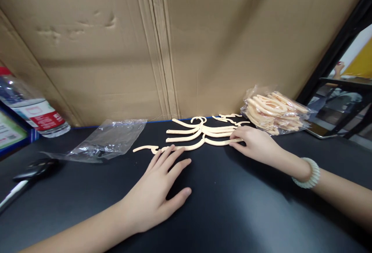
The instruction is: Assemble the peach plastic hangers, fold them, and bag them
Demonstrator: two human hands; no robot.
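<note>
Several cream plastic hangers [200, 133] lie fanned out on the black table top [232, 206] near the cardboard wall. My right hand [254, 144], with a pale bead bracelet on the wrist, rests on the right ends of the hangers, fingers curled over them. My left hand [158, 191] lies flat on the table with fingers spread, its fingertips touching a single hanger piece [147, 149] lying to the left of the fan.
A clear bag of more cream hangers [274, 112] sits at the back right. An empty clear plastic bag [109, 138] lies at the left. A water bottle [31, 109], a black object [36, 167] and a cardboard wall [186, 43] border the table.
</note>
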